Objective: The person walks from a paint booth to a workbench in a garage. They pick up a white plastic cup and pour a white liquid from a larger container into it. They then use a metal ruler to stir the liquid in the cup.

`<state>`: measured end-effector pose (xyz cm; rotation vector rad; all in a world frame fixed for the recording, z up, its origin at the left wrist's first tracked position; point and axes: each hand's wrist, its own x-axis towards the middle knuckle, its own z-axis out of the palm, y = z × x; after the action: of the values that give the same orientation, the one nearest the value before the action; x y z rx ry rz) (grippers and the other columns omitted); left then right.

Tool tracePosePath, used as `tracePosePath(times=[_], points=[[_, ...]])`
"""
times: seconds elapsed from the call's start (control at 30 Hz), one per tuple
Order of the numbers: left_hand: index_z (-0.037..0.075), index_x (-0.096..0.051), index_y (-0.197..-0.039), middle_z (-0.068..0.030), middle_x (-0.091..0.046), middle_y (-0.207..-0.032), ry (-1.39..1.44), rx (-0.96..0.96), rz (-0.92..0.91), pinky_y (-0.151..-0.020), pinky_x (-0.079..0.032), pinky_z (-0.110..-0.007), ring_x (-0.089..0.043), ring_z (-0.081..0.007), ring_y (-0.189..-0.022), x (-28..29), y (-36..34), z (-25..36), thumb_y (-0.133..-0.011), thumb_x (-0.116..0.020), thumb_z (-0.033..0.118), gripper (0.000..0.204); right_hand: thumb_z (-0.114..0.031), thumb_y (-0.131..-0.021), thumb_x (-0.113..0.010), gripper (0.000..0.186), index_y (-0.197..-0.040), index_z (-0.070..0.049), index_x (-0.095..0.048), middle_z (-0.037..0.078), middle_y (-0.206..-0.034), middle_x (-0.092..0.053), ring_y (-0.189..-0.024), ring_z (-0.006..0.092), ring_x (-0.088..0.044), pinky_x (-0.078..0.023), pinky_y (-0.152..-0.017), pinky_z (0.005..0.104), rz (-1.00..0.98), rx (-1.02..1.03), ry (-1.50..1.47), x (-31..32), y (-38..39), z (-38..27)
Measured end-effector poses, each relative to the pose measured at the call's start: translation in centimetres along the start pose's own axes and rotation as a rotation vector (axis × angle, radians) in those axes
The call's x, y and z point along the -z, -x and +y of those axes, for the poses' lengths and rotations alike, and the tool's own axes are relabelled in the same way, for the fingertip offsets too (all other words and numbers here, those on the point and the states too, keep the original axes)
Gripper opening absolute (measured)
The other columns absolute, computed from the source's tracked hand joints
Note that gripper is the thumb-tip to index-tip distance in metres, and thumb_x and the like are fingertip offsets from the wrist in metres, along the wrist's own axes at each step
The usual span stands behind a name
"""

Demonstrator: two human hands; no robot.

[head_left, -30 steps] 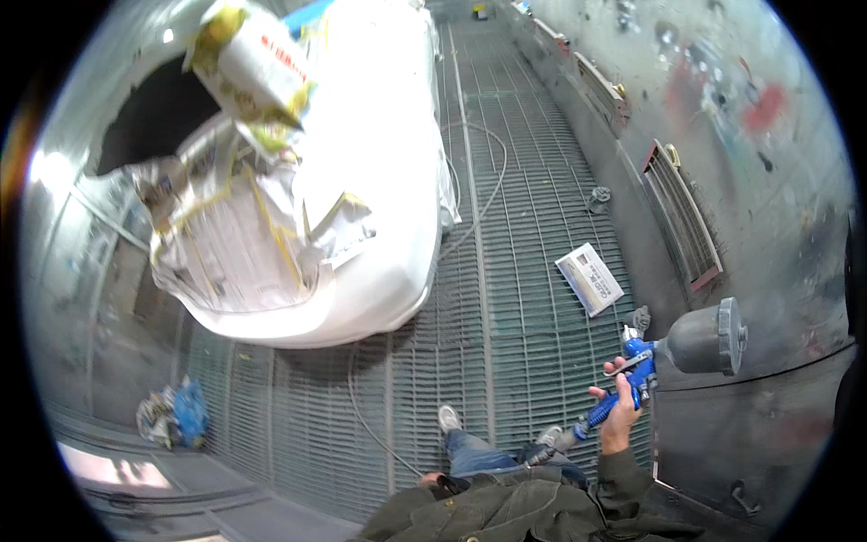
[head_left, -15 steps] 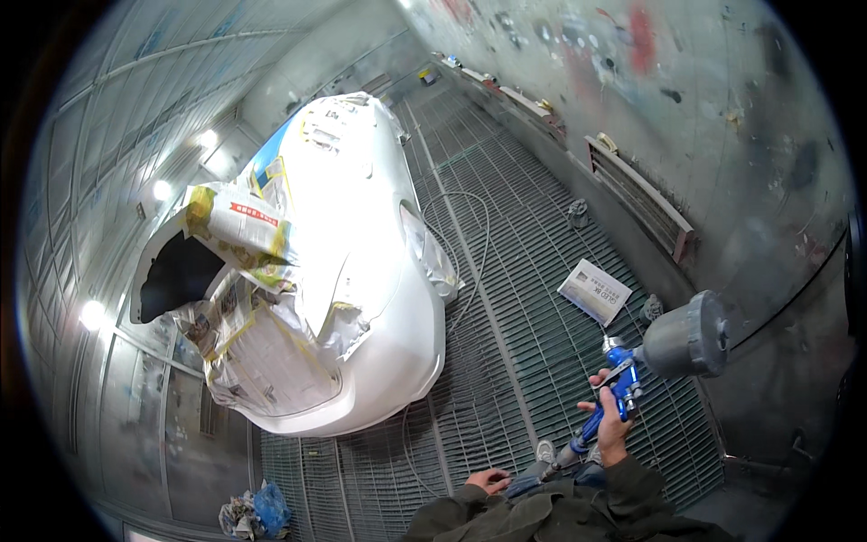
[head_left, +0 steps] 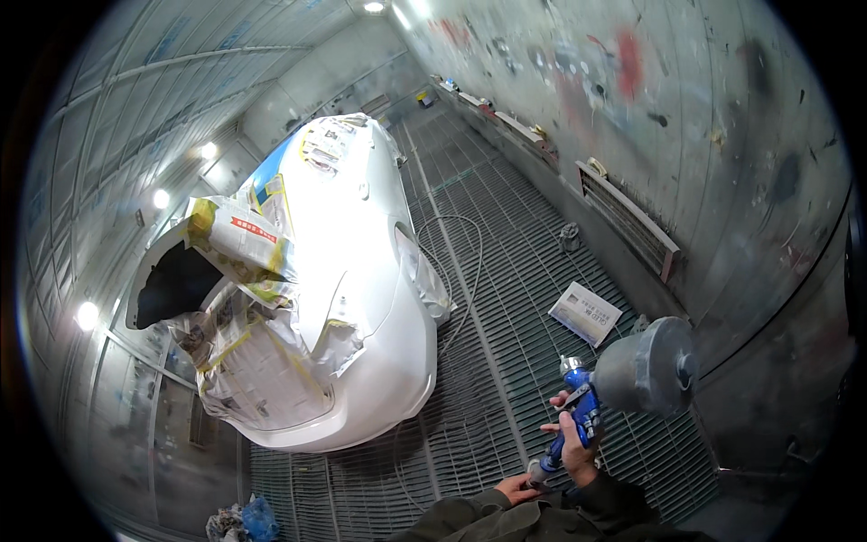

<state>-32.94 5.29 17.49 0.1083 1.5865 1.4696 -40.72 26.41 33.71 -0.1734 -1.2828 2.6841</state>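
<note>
My right hand (head_left: 578, 449) is wrapped round the handle of a blue spray gun (head_left: 585, 408), its forefinger and middle finger up by the trigger. A large grey paint cup (head_left: 646, 369) sticks out to the right of the gun. Below the handle, my left hand (head_left: 517, 489) has its fingers closed at the hose fitting (head_left: 538, 472); part of the grip is hidden. Ahead on the left stands a white car body (head_left: 384, 388), partly masked with newspaper (head_left: 262, 375) and yellow tape. Its raised panel shows a dark opening (head_left: 179, 282).
The floor is metal grating (head_left: 488, 379), with a thin hose (head_left: 479, 262) looped beside the car. A flat printed package (head_left: 585, 313) and a crumpled wad (head_left: 569, 237) lie near the right wall. Along that wall runs a vent ledge (head_left: 628, 217). Blue plastic (head_left: 259, 518) sits at lower left.
The spray gun and my right hand have shifted left and slightly down. My left hand has moved right, from apart to the hose fitting. The view has tilted up a little.
</note>
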Motion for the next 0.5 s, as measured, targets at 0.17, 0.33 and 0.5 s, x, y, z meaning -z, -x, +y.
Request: tracePosePath(times=[0.17, 0.33, 0.5], points=[[0.01, -0.067, -0.12, -0.0085, -0.072, -0.104, -0.22, 0.051, 0.063, -0.088, -0.05, -0.036, -0.067, -0.0194, -0.099, -0.2, -0.2, 2.6, -0.092, -0.071, 0.036, 0.039, -0.004, -0.095, -0.053, 0.042, -0.136, -0.001, -0.047, 0.01, -0.13, -0.055, -0.12, 0.019, -0.056, -0.061, -0.08, 0.0374, -0.047, 0.032, 0.012, -1.1, 0.3, 0.3], [0.011, -0.073, -0.11, -0.0108, -0.073, -0.097, -0.215, 0.103, 0.133, -0.083, -0.051, -0.037, -0.069, -0.0214, -0.094, 0.8, -0.5, 1.3, -0.088, -0.073, 0.047, 0.042, 0.002, -0.094, -0.053, 0.043, -0.136, -0.002, -0.047, 0.011, -0.13, -0.055, -0.12, 0.0186, -0.056, -0.062, -0.08, 0.0357, -0.097, 0.051, 0.029, -2.6, 0.6, 0.9], [0.01, -0.075, -0.107, -0.0102, -0.074, -0.094, -0.192, 0.056, 0.163, -0.083, -0.051, -0.036, -0.069, -0.0211, -0.093, 2.0, -1.3, 0.6, -0.09, -0.071, 0.046, 0.04, 0.0, -0.094, -0.052, 0.044, -0.137, -0.001, -0.045, 0.011, -0.129, -0.054, -0.121, 0.0201, -0.056, -0.062, -0.082, 0.0387, -0.12, 0.108, 0.067, -4.4, 0.8, 1.5]])
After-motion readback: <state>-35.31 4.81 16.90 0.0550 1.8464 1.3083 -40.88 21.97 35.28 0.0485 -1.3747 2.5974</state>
